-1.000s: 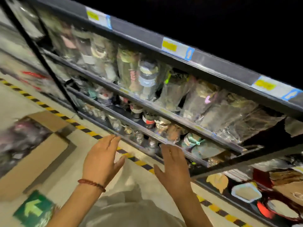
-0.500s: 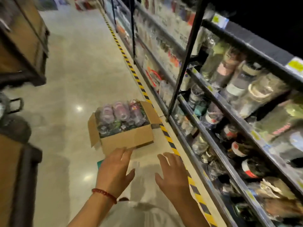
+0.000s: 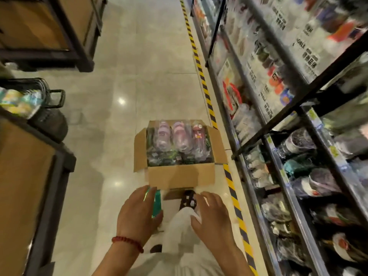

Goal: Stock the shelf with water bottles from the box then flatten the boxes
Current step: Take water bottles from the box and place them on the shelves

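From the head camera I look down a shop aisle at an open cardboard box standing on the pale tiled floor, its four flaps folded outward. The box is packed with water bottles wrapped in clear plastic, three lying side by side on top with pink and purple bands, and more wrapped ones under them that I cannot count. My left hand hovers just short of the box's near wall, its grip spread, fingers relaxed and holding nothing; a red bead bracelet sits on that wrist. My right hand hangs level with it, also with a loose, spread grip and nothing in it. Between the two hands I see a pale trouser leg and a dark patterned shoe close to the box's near flap, and a green floor sticker shows beside the left fingers. The box stands just left of a yellow-and-black striped floor line, its right flap lying over the stripe. Beyond that line, on my right, runs the shelf, dark metal tiers already filled with wrapped bottles and printed packs, blurred. On the left stand wooden display units with dark frames and a black basket holding bright packets.
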`<state>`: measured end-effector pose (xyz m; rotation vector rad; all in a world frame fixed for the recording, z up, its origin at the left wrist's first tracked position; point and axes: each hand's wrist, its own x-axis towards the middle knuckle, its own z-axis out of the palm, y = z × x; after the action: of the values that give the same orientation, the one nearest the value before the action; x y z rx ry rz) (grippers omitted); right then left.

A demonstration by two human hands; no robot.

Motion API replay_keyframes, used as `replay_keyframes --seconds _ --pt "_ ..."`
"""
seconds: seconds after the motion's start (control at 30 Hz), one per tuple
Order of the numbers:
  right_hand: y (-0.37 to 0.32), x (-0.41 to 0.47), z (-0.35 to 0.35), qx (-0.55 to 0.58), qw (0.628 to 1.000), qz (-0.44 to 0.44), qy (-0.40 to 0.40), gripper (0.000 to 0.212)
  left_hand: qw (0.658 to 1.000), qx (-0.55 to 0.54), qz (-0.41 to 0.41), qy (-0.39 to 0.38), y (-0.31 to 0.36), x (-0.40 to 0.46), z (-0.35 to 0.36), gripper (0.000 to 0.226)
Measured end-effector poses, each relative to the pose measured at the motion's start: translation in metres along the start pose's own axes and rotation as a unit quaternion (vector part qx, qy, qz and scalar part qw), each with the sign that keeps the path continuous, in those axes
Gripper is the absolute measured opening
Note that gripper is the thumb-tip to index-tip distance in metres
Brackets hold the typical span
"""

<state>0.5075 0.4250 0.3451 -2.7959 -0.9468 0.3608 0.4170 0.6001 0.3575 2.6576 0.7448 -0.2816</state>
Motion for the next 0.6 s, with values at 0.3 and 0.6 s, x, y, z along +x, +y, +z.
replay_keyframes --seconds 0.3,0.6 --pt "0.055 0.196 0.013 0.018 0.997 -0.001 -0.080 0.056 0.993 -0.078 -0.083 -0.001 0.012 0.200 0.008 0.065" --pt "0.096 0.408 0.115 0.084 0.976 0.066 -0.189 0.049 0.964 -0.145 -0.196 -0.108 -0.018 0.400 0.089 0.068"
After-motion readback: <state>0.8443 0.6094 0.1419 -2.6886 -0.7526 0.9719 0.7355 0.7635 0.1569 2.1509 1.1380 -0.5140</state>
